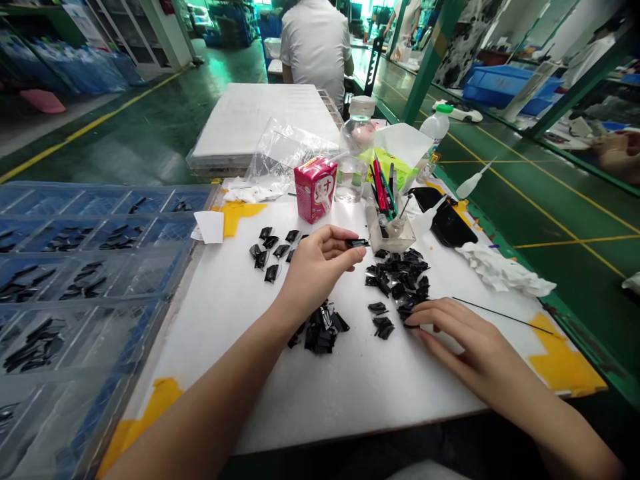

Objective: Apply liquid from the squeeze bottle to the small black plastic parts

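Note:
Between thumb and fingers, my left hand [320,263] pinches a small black plastic piece [357,243] above the white work surface [210,347]. My right hand [457,337] reaches to the lower edge of a heap of black plastic pieces [400,273], its thumb and fingertips closed at a dark piece there, mostly hidden by the fingers. Two small stacks of pieces [383,327] lie just left of that hand. Below my left wrist is another pile of black pieces [323,330], partly covered by the forearm. Several separate pieces [271,273] lie spread out left of my left hand.
Compartment trays [100,267] with black parts stand at the left. A red drink carton [315,190], a clear bottle [356,150] and a pen holder [390,230] are at the back. Crumpled tissue [505,267] and a thin black rod [500,315] lie right. A person [317,47] sits ahead.

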Demonstrator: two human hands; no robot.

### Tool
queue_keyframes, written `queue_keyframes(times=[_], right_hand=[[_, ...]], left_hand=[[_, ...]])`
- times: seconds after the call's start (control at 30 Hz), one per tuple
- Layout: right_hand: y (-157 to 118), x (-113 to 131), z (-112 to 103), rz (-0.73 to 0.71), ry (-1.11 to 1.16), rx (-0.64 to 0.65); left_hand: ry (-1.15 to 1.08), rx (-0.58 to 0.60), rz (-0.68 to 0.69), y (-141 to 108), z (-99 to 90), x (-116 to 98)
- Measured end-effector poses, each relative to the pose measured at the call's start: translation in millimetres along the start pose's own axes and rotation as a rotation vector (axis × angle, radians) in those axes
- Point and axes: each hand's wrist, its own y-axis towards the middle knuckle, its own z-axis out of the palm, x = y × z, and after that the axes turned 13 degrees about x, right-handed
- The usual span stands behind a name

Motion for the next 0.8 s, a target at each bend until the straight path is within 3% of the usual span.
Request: queue_keyframes(times=[0.17, 0.27, 0.6, 0.8], right_hand=[[-16.3, 5.2, 5.3, 0.073, 0.050, -0.071], [-19.4, 15.4, 12.7, 0.036, 0.065, -0.021], [10.3, 17.5, 36.6, 0.015, -0.019, -0.104], [6.1, 28.2, 44.7, -0.028, 0.010, -0.127]], left_hand=[[0.019, -0.003, 0.009, 0.1, 0.6, 0.0], [0.033, -0.010, 0.011, -0.7, 0.2, 0.2], [0.074, -0.017, 0.029, -0.1, -1.2, 0.8], [0.081, -0.016, 0.025, -0.3, -2.0, 0.2]])
